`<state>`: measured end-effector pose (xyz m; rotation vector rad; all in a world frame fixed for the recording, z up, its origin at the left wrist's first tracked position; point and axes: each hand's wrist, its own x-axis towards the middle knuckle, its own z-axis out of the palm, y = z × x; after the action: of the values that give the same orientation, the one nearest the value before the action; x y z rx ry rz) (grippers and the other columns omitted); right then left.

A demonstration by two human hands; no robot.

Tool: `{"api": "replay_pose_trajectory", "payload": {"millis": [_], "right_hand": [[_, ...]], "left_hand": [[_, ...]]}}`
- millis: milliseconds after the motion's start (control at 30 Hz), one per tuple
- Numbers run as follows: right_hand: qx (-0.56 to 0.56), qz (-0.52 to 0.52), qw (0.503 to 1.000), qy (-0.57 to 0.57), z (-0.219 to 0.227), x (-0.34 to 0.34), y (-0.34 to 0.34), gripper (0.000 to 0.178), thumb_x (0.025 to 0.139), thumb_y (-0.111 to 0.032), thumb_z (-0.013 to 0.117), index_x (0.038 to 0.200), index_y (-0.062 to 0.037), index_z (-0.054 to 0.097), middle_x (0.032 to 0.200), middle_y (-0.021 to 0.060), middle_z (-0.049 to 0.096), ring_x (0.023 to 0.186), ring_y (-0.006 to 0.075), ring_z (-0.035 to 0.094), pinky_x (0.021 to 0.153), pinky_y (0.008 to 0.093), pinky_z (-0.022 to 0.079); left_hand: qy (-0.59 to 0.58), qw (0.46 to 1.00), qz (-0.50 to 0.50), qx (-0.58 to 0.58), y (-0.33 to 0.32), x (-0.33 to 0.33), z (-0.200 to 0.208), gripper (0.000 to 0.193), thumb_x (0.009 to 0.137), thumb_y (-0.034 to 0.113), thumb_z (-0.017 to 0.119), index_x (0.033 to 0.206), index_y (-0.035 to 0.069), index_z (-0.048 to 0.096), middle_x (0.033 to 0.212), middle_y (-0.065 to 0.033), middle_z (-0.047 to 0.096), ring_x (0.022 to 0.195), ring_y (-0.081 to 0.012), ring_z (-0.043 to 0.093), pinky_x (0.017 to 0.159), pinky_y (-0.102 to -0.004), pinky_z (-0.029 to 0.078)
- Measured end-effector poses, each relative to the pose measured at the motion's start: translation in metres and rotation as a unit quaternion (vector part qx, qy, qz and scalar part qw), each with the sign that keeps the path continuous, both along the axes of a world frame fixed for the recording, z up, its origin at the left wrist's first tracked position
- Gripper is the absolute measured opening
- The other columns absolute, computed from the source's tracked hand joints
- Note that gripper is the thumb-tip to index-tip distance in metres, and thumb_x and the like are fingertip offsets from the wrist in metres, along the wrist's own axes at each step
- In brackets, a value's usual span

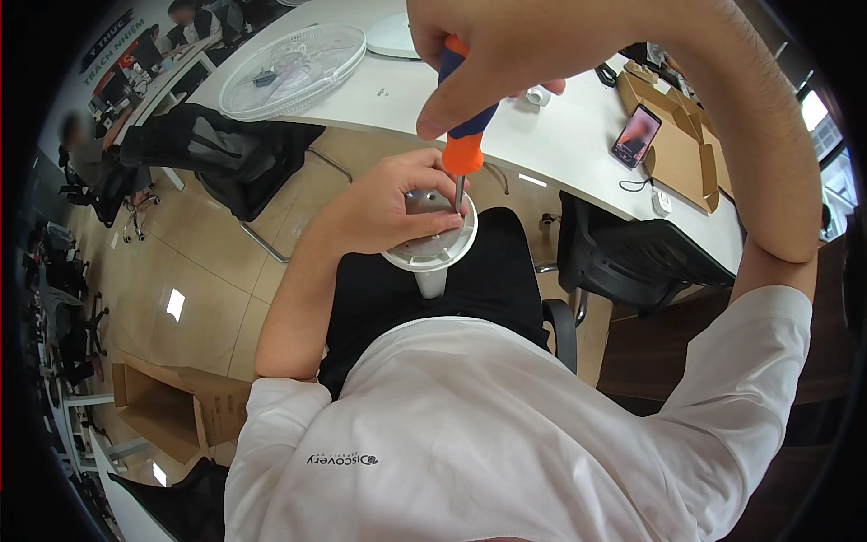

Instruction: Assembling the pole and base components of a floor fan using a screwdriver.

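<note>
right hand (506, 45): fingers clamped on orange-blue screwdriver (465, 135), upright, tip on grey plate | left hand (388, 203): fingers curled on white round fan part (433, 253), apparently over lap | white table (560, 135) beyond

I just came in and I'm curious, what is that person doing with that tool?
A seated person is working on a round white fan part in their lap. The left hand steadies it, and the right hand holds an orange and blue screwdriver upright, tip down on the part's grey middle. On the white table beyond lie a fan grille and a phone.
</note>
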<state>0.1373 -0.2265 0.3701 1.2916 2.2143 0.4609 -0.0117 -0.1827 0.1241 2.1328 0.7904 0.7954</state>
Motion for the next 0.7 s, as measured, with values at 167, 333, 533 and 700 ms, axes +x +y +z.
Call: {"api": "replay_pose_trajectory", "payload": {"millis": [167, 333, 533, 700], "right_hand": [[-0.069, 0.081, 0.994, 0.039, 0.015, 0.01, 0.004, 0.049, 0.098, -0.045, 0.068, 0.082, 0.0011, 0.073, 0.068, 0.0098, 0.067, 0.064, 0.025, 0.064, 0.065, 0.0422, 0.054], [-0.089, 0.116, 0.983, 0.114, 0.025, 0.016, -0.011, 0.039, 0.095, -0.04, 0.073, 0.091, -0.0014, 0.075, 0.071, 0.0082, 0.068, 0.067, 0.0243, 0.065, 0.066, 0.0408, 0.054], [-0.101, 0.04, 0.991, 0.076, 0.033, 0.02, -0.002, 0.054, 0.099, -0.049, 0.065, 0.077, 0.0003, 0.073, 0.067, 0.0099, 0.067, 0.065, 0.0237, 0.064, 0.066, 0.0416, 0.054], [-0.103, 0.041, 0.991, 0.071, 0.028, 0.018, 0.002, 0.055, 0.101, -0.049, 0.061, 0.079, -0.0002, 0.075, 0.072, 0.0106, 0.071, 0.071, 0.0245, 0.068, 0.07, 0.0414, 0.056]], "left_hand": [[0.001, 1.0, -0.002, 0.002, 0.001, 0.002, 0.001, 0.017, 0.092, 0.02, 0.086, 0.1, 0.007, 0.079, 0.123, -0.0087, 0.07, 0.11, -0.0205, 0.066, 0.095, -0.0351, 0.051], [-0.005, 1.0, 0.002, 0.029, 0.0, 0.002, 0.0, 0.015, 0.092, 0.019, 0.085, 0.1, 0.008, 0.08, 0.121, -0.0069, 0.071, 0.109, -0.0211, 0.067, 0.095, -0.036, 0.051], [0.002, 0.999, 0.006, 0.04, -0.002, 0.006, 0.0, 0.014, 0.092, 0.019, 0.085, 0.098, 0.008, 0.079, 0.12, -0.0073, 0.071, 0.109, -0.0223, 0.067, 0.096, -0.037, 0.051], [0.01, 1.0, -0.006, 0.022, -0.001, 0.004, 0.001, 0.013, 0.093, 0.019, 0.084, 0.099, 0.008, 0.08, 0.12, -0.0088, 0.071, 0.111, -0.0225, 0.067, 0.097, -0.0371, 0.051]]}}
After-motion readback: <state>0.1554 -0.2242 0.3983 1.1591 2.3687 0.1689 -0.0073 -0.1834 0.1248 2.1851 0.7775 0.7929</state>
